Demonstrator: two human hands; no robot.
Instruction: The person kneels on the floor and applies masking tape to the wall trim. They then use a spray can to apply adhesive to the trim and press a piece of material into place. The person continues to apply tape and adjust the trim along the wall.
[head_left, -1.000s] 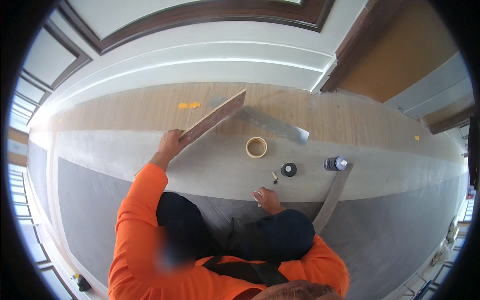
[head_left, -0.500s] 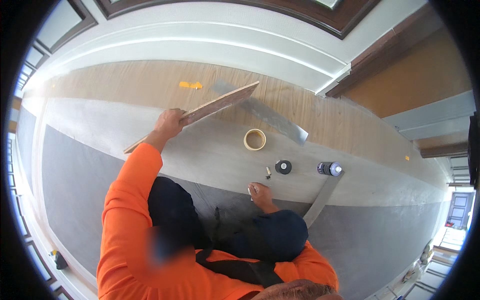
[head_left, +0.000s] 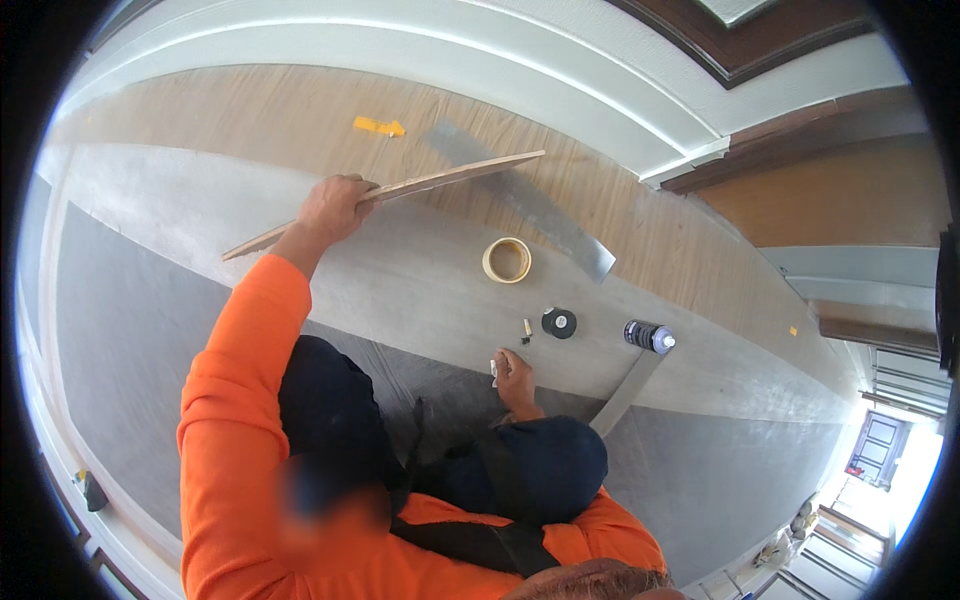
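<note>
My left hand (head_left: 335,210) is closed around the near edge of a long, thin wooden board (head_left: 455,176). The board is held up on a slant, mostly edge-on, its far right end over the wood-look floor. Beside my right knee, my right hand (head_left: 516,382) stays low with fingers curled around a small whitish piece (head_left: 494,370), too small to name. Just beyond that hand lie some tiny bits (head_left: 527,328) and a round black object (head_left: 559,323). A roll of masking tape (head_left: 489,262) rests farther out, between the two hands.
A wide metal strip (head_left: 560,222) lies across the wood-look floor (head_left: 240,100), partly behind the board. To the right, a can with a pale top (head_left: 645,335) lies by a grey strip (head_left: 630,392). A yellow arrow marker (head_left: 376,126) is near the white wall base (head_left: 430,55).
The board has tilted so that more of its edge and less of its face shows, and its slope is flatter. My right hand remains low with its fingers curled. The view has shifted slightly.
</note>
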